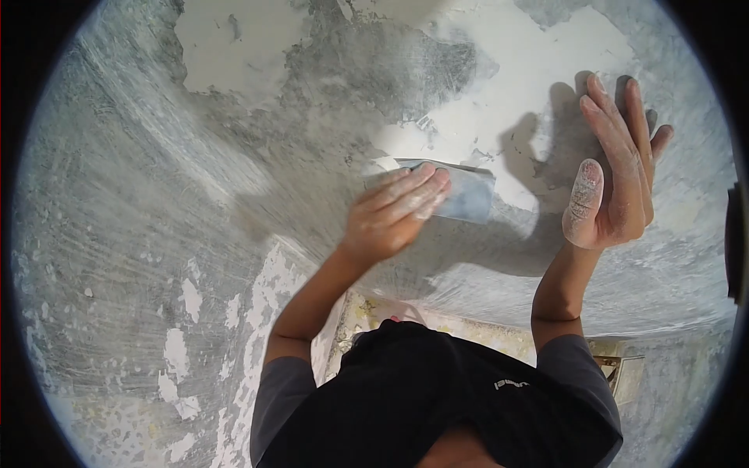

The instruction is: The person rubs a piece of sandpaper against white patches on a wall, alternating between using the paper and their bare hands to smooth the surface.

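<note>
Holding the blue-grey sheet (468,200) against the patchy grey wall (156,226), the left hand (398,210) grips its nine-o'clock end under flattened fingers, thumb hidden from me. I have the sheet just off centre, toward two o'clock. Farther out, nearer three, I see the right hand (616,171) open, fingers spread, thumb dusted white; I can't tell whether it touches the wall.

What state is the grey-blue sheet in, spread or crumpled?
Spread: the sheet shows a broad, smooth face beside the left hand. I cannot tell about the covered part.
</note>
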A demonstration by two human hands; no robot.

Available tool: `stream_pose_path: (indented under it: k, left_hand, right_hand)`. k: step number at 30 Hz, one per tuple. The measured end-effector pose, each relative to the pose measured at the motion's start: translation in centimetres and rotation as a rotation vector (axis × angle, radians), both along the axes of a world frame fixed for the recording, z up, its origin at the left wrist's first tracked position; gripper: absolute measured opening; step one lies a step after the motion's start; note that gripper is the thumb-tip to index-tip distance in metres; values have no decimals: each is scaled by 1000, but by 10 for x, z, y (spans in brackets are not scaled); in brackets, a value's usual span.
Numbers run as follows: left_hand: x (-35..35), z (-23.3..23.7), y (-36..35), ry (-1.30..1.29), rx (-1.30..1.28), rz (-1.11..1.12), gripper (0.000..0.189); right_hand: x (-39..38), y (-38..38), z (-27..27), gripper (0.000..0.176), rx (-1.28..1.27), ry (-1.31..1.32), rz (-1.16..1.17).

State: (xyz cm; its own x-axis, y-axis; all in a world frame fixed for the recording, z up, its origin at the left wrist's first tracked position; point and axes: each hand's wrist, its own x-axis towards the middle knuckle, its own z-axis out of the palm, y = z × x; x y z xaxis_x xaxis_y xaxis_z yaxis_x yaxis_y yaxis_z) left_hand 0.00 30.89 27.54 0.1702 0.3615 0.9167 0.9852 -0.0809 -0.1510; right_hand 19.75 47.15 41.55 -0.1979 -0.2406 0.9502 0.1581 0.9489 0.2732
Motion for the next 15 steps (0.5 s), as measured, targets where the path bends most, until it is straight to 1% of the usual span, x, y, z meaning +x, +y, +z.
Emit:
stream_pose_path:
  k: [2,3,4,6,7,8,10,11,12,14,15]
  left_hand:
    - [-29,15,-5,58,97,-83,39]
    - [-36,32,-19,95,125,223,39]
    - [-33,36,-16,87,125,220,39]
    - [-24,39,-5,-9,141,150,28]
    - [-9,27,-2,-114,27,-209,23]
    - [-9,24,-4,-113,35,-215,23]
    - [-17,27,-5,226,-158,-120,36]
    - [-30,36,2,176,34,-111,19]
    - [-28,34,1,170,29,-114,19]
    - [-25,32,-3,7,5,30,21]
    - [-23,30,-4,8,-1,18,21]
  right_hand:
    - [1,-1,0,37,-15,-18,-10]
    - [2,-1,0,37,-21,-29,-14]
    - [1,-1,1,37,-19,-28,-6]
    - [1,-3,-1,36,-32,-20,-14]
    - [0,-2,-1,36,-25,-26,-8]
    - [0,-2,1,36,-8,-27,-4]
    - [2,-3,2,35,-18,-38,-4]
    - [3,-4,0,35,-54,-51,-8]
    - [4,-4,0,35,-60,-57,-11]
    - [4,-5,-1,35,-71,-58,-5]
    - [5,-6,-1,35,-76,-54,-9]
